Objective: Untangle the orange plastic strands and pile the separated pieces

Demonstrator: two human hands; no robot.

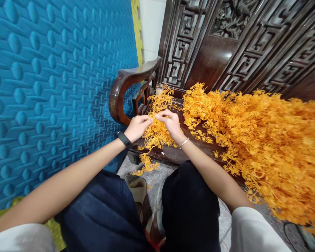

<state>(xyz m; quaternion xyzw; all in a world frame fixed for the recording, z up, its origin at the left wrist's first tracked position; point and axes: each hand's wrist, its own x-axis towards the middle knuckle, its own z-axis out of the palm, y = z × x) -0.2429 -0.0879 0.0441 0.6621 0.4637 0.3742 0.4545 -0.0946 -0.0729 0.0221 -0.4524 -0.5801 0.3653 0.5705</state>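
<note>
My left hand [138, 126] and my right hand [170, 124] meet over the seat of a dark wooden bench [170, 154]. Both pinch a small bunch of orange plastic sprigs [157, 134], fingertips almost touching at its top. The bunch hangs down below my hands to the bench's front edge. My left wrist bears a black band, my right wrist a thin silver bracelet. A big heap of the same orange sprigs [273, 140] lies on the bench to the right of my hands.
The bench's curved armrest [126, 84] rises left of my hands, its carved back [225, 38] behind. A blue padded wall [55, 87] fills the left. My knees in dark trousers are below, with shoes [140, 196] on the speckled floor. A loose sprig [145, 164] hangs off the bench edge.
</note>
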